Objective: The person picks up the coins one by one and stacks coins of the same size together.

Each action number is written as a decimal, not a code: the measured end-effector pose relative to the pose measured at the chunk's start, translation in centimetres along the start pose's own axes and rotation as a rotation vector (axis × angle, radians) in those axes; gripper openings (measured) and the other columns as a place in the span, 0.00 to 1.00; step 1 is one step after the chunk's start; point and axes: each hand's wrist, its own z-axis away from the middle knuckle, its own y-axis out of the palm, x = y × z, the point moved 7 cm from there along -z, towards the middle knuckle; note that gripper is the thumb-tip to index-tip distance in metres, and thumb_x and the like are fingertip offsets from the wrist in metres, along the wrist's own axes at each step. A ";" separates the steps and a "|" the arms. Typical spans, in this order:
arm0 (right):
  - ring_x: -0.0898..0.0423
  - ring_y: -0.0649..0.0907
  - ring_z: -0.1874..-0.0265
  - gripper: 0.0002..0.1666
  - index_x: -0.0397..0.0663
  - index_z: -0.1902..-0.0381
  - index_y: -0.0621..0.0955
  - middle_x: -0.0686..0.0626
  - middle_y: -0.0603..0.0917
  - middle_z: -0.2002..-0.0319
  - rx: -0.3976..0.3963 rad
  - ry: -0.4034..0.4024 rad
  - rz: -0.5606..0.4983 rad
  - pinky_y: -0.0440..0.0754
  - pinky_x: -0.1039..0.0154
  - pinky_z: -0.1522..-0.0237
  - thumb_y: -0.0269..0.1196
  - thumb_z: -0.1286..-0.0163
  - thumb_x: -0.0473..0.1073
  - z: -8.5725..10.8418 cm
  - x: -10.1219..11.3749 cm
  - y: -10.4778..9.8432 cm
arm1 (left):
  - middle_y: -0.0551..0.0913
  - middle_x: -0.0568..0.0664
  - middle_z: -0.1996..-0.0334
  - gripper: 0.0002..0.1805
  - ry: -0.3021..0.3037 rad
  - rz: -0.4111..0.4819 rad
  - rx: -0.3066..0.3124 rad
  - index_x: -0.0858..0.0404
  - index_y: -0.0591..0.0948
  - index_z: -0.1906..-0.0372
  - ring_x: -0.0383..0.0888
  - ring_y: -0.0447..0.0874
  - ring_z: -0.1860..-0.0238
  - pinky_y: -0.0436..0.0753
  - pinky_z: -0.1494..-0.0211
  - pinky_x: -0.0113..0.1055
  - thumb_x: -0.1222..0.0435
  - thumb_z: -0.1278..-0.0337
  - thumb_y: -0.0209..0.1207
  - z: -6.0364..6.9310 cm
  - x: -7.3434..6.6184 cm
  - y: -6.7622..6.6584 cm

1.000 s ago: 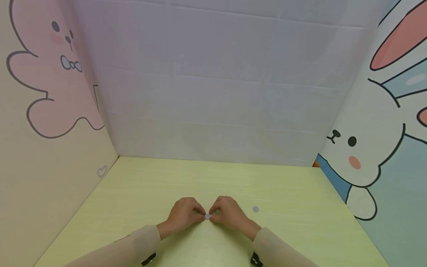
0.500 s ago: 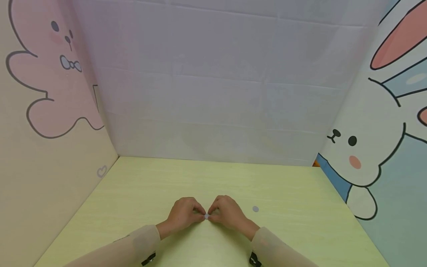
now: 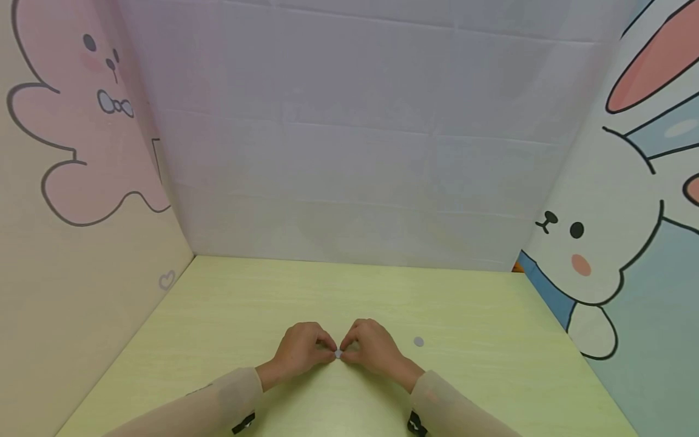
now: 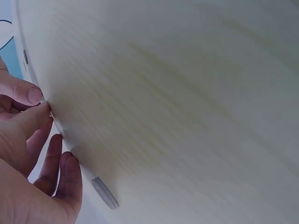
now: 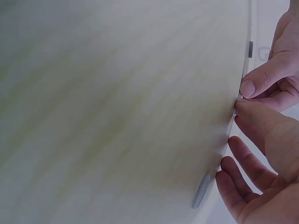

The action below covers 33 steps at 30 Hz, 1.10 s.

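In the head view, my left hand (image 3: 299,347) and right hand (image 3: 377,349) meet low over the table, thumb and index fingers of each pinching a small grey disc (image 3: 338,354) between them. Most of it is covered by the fingertips in both wrist views. A second flat, coin-like grey disc (image 3: 418,342) lies right of my right hand, and shows again as a grey disc (image 5: 201,191) in the right wrist view. Left of my left hand, the left wrist view has another grey disc (image 4: 105,192), hidden from the head camera.
The pale yellow-green table (image 3: 262,291) stretches to a plain whitish back sheet (image 3: 349,152). A left wall (image 3: 82,303) with a pink cartoon figure and a right wall (image 3: 650,328) with a cartoon rabbit enclose it.
My right hand has shifted slightly left, narrowing the gap between the two sets of fingertips around the disc. My left hand and the disc on the right stay about where they were.
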 end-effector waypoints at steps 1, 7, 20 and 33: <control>0.59 0.84 0.61 0.03 0.55 0.69 0.94 0.60 0.90 0.66 -0.002 -0.002 0.000 0.84 0.62 0.54 0.80 0.37 0.45 0.0 0.0 0.0 | 0.86 0.36 0.69 0.04 0.000 0.000 -0.001 0.49 0.94 0.70 0.39 0.84 0.62 0.81 0.59 0.34 0.61 0.48 0.80 0.0 0.0 0.0; 0.58 0.84 0.61 0.03 0.56 0.69 0.94 0.59 0.90 0.65 -0.003 0.011 -0.008 0.84 0.61 0.54 0.81 0.38 0.45 0.0 -0.1 0.0 | 0.87 0.36 0.69 0.04 0.015 -0.019 -0.006 0.49 0.94 0.69 0.38 0.84 0.62 0.81 0.59 0.33 0.61 0.47 0.80 -0.1 -0.1 0.0; 0.58 0.84 0.60 0.04 0.55 0.69 0.94 0.58 0.89 0.64 0.006 0.045 -0.023 0.84 0.62 0.55 0.82 0.39 0.44 0.0 0.0 0.0 | 0.87 0.36 0.69 0.04 0.023 -0.025 0.003 0.51 0.94 0.69 0.39 0.84 0.62 0.81 0.58 0.34 0.62 0.47 0.80 -0.1 -0.4 -0.1; 0.59 0.84 0.61 0.04 0.52 0.69 0.94 0.58 0.90 0.65 0.011 0.036 -0.016 0.84 0.62 0.54 0.81 0.39 0.42 0.0 0.0 -0.2 | 0.87 0.36 0.69 0.04 0.021 -0.049 0.006 0.50 0.94 0.70 0.38 0.83 0.63 0.80 0.60 0.34 0.60 0.47 0.80 -0.2 -0.3 0.1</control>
